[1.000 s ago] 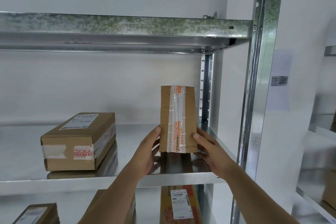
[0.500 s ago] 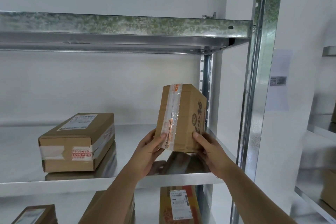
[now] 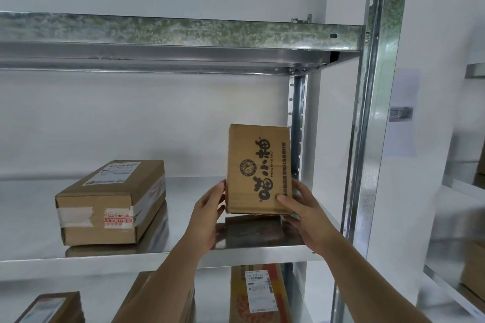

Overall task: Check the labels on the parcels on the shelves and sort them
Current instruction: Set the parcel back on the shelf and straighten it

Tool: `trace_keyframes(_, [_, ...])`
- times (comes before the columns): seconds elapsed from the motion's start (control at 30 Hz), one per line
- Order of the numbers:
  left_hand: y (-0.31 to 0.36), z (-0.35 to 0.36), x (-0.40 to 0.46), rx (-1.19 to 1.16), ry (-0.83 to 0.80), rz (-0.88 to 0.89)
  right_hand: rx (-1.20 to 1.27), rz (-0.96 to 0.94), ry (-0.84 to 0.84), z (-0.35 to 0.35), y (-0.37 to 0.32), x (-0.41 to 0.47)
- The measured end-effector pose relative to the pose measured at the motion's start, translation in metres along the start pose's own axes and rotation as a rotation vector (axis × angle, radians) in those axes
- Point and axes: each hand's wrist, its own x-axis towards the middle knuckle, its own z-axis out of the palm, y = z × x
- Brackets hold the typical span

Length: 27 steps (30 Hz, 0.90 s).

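Note:
A brown cardboard parcel with black printed characters stands upright at the right end of the metal shelf. My left hand holds its lower left edge, thumb up along the side. My right hand grips its lower right corner, thumb across the printed face. No shipping label shows on the face turned toward me. A second brown parcel with a white label on top and tape on its front lies flat at the shelf's left.
A steel upright post stands just right of the held parcel, and an upper shelf beam runs overhead. The shelf below holds several more parcels, one orange parcel with a white label. Another rack stands at far right.
Both hands have turned the upright parcel about its vertical axis: the taped side faced me before, now the printed side does. The flat parcel has not moved.

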Motion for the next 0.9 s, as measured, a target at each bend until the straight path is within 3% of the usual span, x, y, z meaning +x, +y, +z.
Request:
trace_keyframes(0.17, [0.0045, 0.0014, -0.0038, -0.050, -0.054, -0.121, -0.023, -0.001, -0.009, 0.0012, 0.0029, 0.0028])
trace_keyframes(0.9, [0.0064, 0.0034, -0.0067, -0.090, -0.036, -0.074, -0.125, 0.024, 0.001, 0.0041, -0.0001, 0.0019])
